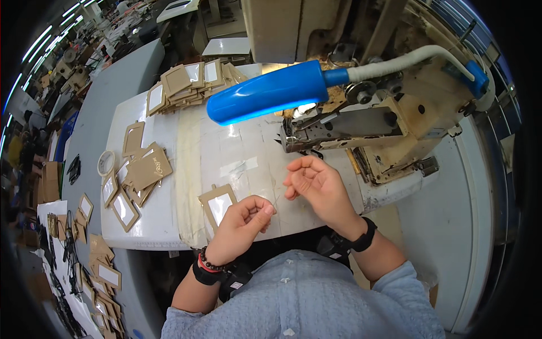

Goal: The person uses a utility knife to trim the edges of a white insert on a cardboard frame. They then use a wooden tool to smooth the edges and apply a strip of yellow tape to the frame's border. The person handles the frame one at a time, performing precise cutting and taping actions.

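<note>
Head view: tan holder (219, 204) partly behind left hand (243, 225)

White-windowed, it lies on the worktable (248, 147). That hand and the right hand (323, 189) curl their fingers; whether pinching, I cannot tell. Pale script marks a piled tan piece (148, 171).

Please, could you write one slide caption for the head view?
Left hand by a flat tan rectangular holder with white window; right hand near a worn cream metal sewing machine.
</note>
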The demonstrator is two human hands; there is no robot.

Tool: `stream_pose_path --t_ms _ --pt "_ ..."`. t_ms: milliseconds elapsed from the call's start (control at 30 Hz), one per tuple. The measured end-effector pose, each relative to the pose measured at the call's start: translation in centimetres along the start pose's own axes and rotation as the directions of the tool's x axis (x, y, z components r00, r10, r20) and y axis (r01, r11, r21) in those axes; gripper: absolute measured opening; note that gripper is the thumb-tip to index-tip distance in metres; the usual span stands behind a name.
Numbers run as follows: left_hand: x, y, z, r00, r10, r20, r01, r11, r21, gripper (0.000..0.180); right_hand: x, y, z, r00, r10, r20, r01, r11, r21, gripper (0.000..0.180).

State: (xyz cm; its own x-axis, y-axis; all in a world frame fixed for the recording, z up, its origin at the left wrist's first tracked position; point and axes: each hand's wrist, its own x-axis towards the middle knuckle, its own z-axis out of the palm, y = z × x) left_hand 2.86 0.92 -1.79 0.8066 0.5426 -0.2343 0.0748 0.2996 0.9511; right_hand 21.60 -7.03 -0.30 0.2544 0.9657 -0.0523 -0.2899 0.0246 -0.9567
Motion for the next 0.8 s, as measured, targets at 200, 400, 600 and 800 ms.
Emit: stream_pose_path --t_ms 200,400,600,800 --pt "0.6 -0.8 0.7 0.996 -0.066 0.068 0.079 0.974 -0.214 0.023 -0.7 1.9 -1.7 0.954 0.249 0.167 -0.289 0.909 0.301 0.027" --pt "1.4 -1.9 1.6 0.995 -0.08 0.064 0.095 0.954 -0.284 0.024 -1.4 2.9 -0.5 0.996 0.026 0.081 -0.027 1.0 0.011 0.017" --pt "1.3 -3.0 1.2 0.995 -0.081 0.049 0.091 0.962 -0.258 0.023 -1.1 4.2 -0.2 0.993 -0.118 0.025 0.12 0.978 -0.169 0.011" --pt "1.2 -3.2 1.1 0.997 -0.074 0.004 0.072 0.956 -0.285 0.019 -0.3 4.2 0.3 0.998 -0.059 -0.006 0.058 0.991 -0.125 0.009"
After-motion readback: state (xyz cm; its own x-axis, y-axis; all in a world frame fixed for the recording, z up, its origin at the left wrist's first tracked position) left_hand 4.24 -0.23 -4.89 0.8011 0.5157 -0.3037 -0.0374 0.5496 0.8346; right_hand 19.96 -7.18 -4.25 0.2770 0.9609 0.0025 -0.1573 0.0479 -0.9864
